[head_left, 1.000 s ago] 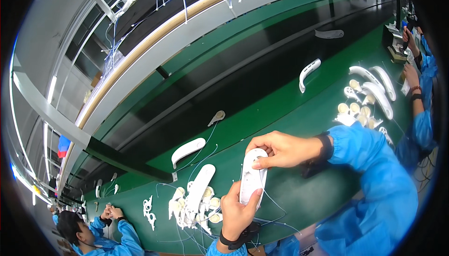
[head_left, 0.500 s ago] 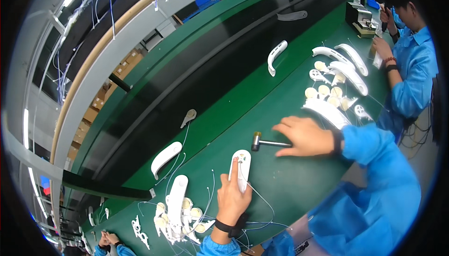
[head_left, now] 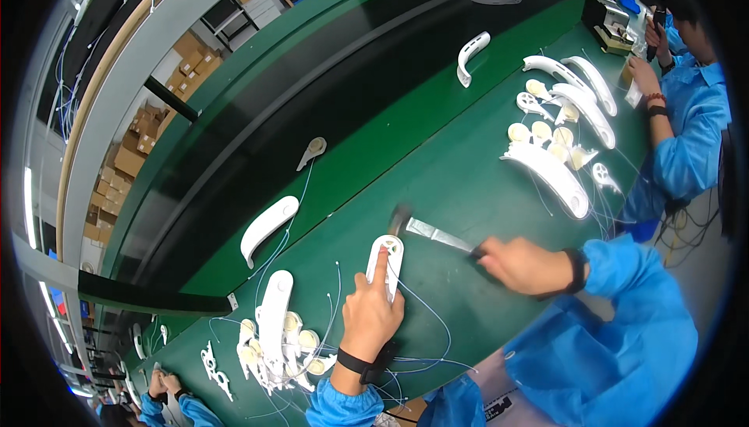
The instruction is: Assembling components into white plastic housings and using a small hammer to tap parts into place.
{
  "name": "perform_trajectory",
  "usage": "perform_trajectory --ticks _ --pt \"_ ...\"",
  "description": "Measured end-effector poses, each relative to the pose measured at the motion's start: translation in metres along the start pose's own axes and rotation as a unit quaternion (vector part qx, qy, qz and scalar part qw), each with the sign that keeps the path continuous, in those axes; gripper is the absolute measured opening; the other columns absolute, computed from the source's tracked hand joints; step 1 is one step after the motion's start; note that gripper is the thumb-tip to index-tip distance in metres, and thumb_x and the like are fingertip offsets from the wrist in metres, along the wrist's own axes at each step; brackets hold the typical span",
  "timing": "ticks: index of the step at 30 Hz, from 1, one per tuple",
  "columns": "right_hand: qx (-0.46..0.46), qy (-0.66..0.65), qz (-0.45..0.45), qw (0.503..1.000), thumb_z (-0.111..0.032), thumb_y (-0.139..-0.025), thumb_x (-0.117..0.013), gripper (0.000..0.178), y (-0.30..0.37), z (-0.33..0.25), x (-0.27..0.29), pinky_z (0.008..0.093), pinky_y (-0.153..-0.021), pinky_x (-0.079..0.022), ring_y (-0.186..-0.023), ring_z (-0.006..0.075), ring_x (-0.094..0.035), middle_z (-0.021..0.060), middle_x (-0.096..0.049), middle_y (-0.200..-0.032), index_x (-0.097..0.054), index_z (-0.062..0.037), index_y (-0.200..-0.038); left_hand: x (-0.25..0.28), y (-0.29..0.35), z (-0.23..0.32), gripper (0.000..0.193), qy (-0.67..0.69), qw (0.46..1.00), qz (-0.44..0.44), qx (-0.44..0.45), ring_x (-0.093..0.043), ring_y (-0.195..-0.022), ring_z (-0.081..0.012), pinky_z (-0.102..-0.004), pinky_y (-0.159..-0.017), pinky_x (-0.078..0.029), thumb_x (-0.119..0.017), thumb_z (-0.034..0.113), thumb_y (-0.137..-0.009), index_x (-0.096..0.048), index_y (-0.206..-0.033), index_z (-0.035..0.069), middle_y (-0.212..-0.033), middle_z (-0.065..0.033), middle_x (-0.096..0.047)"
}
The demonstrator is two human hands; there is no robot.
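My left hand (head_left: 367, 316) holds a long white plastic part (head_left: 396, 252) with rounded ends down on the green bench. Its index finger is stretched along the part to the round, slotted end; the other fingers and the thumb close about its sides. A thin light cable (head_left: 447, 325) curves from the part across the bench. In my closed right hand (head_left: 532, 265) is a small hammer (head_left: 438, 235), held by the end of its handle. The hammer's dark head is smeared by motion and hangs just beside the part's far end; whether they touch I cannot tell.
White curved shells and cream discs (head_left: 303, 339) with cables pile up left of my hand. More shells (head_left: 546, 177) and discs lie at the right. A white shell (head_left: 269, 228) rests on the far strip. Co-workers sit at the right (head_left: 686, 146) and the lower left (head_left: 168, 396).
My right hand, open over the hammer before, has closed on its handle and lifted it, drawing back toward me. My left hand still presses the white part. The view has shifted slightly.
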State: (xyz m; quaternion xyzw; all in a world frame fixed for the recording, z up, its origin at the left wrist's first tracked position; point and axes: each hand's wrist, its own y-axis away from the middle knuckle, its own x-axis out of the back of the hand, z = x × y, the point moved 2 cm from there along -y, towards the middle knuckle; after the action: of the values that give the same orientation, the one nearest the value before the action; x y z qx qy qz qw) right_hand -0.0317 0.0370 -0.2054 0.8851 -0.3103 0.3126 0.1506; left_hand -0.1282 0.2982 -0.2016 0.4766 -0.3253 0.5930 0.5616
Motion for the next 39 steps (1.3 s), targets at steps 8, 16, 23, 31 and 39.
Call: perform_trajectory --ticks 8,16,23,31,39 --pt "-0.029 0.162 0.015 0.986 -0.025 -0.101 -0.057 0.025 -0.009 0.017 0.02 0.0531 -0.062 -0.049 -0.067 0.0421 -0.062 0.0194 -0.063 -0.074 -0.056 -0.0005 -0.106 0.002 -0.004 -0.004 0.083 0.013 0.999 -0.025 0.023 -0.066 -0.084 -0.0484 -0.0532 -0.076 -0.056 -0.071 0.019 -0.081 -0.036 -0.157 0.018 -0.098 -0.0255 -0.061" --pt "0.139 0.289 0.106 0.941 -0.026 -0.088 -0.071 0.024 -0.061 0.044 0.113 0.0446 -0.072 -0.051 -0.087 0.0306 -0.063 0.0105 -0.062 -0.089 -0.063 -0.0056 -0.097 0.041 -0.074 0.0 0.094 -0.069 0.998 -0.004 0.006 -0.068 -0.094 -0.0455 -0.0513 -0.081 -0.056 -0.076 0.022 -0.076 -0.03 -0.158 0.014 -0.114 -0.0231 -0.065" --pt "-0.078 0.288 0.211 0.931 -0.033 -0.087 -0.071 0.028 -0.174 0.155 0.228 0.0478 -0.07 -0.056 -0.076 0.0377 -0.071 0.0158 -0.071 -0.077 -0.071 -0.0053 -0.091 0.057 -0.265 0.073 0.098 -0.105 0.977 0.117 -0.144 -0.059 -0.119 -0.0381 -0.0475 -0.094 -0.051 -0.083 0.022 -0.073 -0.033 -0.156 0.009 -0.133 -0.0194 -0.058" --pt "-0.231 0.303 0.305 0.873 -0.017 -0.08 -0.071 0.023 -0.24 0.249 0.268 0.0485 -0.075 -0.059 -0.084 0.0392 -0.073 0.0243 -0.073 -0.089 -0.072 0.0041 -0.089 0.034 -0.244 0.093 0.065 0.093 0.968 0.167 -0.162 -0.06 -0.118 -0.0333 -0.0442 -0.1 -0.047 -0.077 0.019 -0.084 -0.052 -0.141 0.002 -0.127 -0.0168 -0.062" --pt "0.141 -0.252 0.011 0.957 -0.008 -0.1 -0.056 0.031 -0.226 0.11 0.216 0.0292 -0.071 -0.059 -0.085 0.0142 -0.071 0.0092 -0.073 -0.099 -0.057 0.0037 -0.128 0.022 -0.195 0.061 0.059 0.653 0.753 0.056 0.05 -0.062 -0.12 -0.031 -0.0452 -0.103 -0.05 -0.053 0.041 -0.105 -0.046 -0.141 -0.004 -0.125 -0.0203 -0.064"
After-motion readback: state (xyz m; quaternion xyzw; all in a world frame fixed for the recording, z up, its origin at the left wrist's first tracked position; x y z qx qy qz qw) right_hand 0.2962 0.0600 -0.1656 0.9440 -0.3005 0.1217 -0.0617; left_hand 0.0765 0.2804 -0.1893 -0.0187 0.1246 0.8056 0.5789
